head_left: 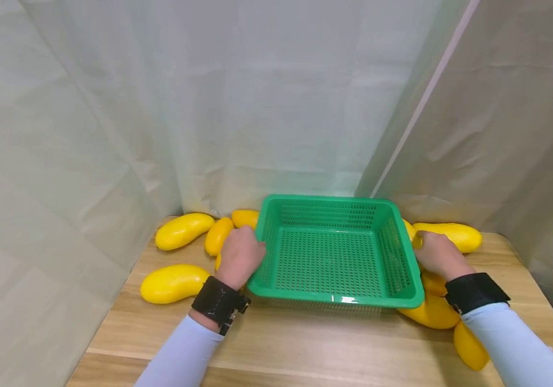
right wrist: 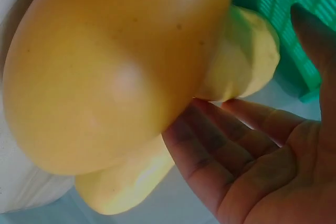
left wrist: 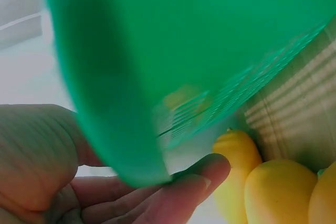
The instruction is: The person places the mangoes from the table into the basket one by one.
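Note:
A green plastic basket [head_left: 330, 299] with perforated walls and floor is between my two hands, nothing inside it. At its left side, my left hand [head_left: 241, 252] grips the rim; in the left wrist view the fingers [left wrist: 178, 195] lie beneath the rim and the thumb is hidden behind it. My right hand [head_left: 438, 252] is by the basket's right side. The right wrist view shows its fingers [right wrist: 199, 174] extended against yellow mangoes [right wrist: 115, 77], while the thumb overlaps the basket wall [right wrist: 286, 19]. A long mango [head_left: 451, 235] lies just beyond this hand.
On the wooden table [head_left: 305, 349], several mangoes lie left of the basket, including one near the corner [head_left: 183, 231] and one nearer me [head_left: 174, 283]. More mangoes [head_left: 433, 312] crowd the basket's right side. Pale sheeting [head_left: 281, 107] hangs behind and at both sides.

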A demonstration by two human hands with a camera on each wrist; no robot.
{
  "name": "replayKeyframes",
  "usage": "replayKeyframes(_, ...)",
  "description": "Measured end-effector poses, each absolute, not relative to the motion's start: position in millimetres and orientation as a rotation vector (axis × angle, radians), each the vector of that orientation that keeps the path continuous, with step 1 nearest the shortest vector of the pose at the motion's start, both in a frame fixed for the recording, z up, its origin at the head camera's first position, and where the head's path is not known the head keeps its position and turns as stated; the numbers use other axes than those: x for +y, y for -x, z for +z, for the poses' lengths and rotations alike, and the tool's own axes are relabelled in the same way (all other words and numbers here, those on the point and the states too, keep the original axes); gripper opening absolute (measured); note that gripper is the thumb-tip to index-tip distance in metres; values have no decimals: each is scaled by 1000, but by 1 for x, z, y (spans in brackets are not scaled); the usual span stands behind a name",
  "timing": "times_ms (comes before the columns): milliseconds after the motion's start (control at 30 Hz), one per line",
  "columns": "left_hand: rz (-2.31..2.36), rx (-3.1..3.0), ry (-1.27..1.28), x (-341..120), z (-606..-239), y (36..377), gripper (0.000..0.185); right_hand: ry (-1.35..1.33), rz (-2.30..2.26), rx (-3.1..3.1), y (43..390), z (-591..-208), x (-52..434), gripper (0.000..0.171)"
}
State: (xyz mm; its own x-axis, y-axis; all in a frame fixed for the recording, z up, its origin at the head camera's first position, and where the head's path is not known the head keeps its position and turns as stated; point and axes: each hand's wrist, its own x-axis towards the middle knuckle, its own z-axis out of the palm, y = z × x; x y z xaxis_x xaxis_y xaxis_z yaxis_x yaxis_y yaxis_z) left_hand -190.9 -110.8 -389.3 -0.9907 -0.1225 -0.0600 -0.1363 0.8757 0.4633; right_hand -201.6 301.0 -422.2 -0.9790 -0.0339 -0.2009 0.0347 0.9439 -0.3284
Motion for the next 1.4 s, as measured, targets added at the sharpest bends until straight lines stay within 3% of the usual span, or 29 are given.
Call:
replayKeyframes(200, 696, 3069, 174, -111, -386, 195, 18, -22, -481, 2940, 207, -426, 300, 36)
replayKeyframes(433, 667, 3053, 171, -111, -384, 196, 13, -27, -442, 2963, 208, -430, 296, 22)
replayKeyframes(800, 664, 3014, 188, -110, -379, 197, 15, -35, -464, 2956, 207, -436, 299, 25)
replayKeyframes(1400, 655, 3025, 185, -110, -380, 197, 12, -92, -444, 2902, 205, -435, 297, 11)
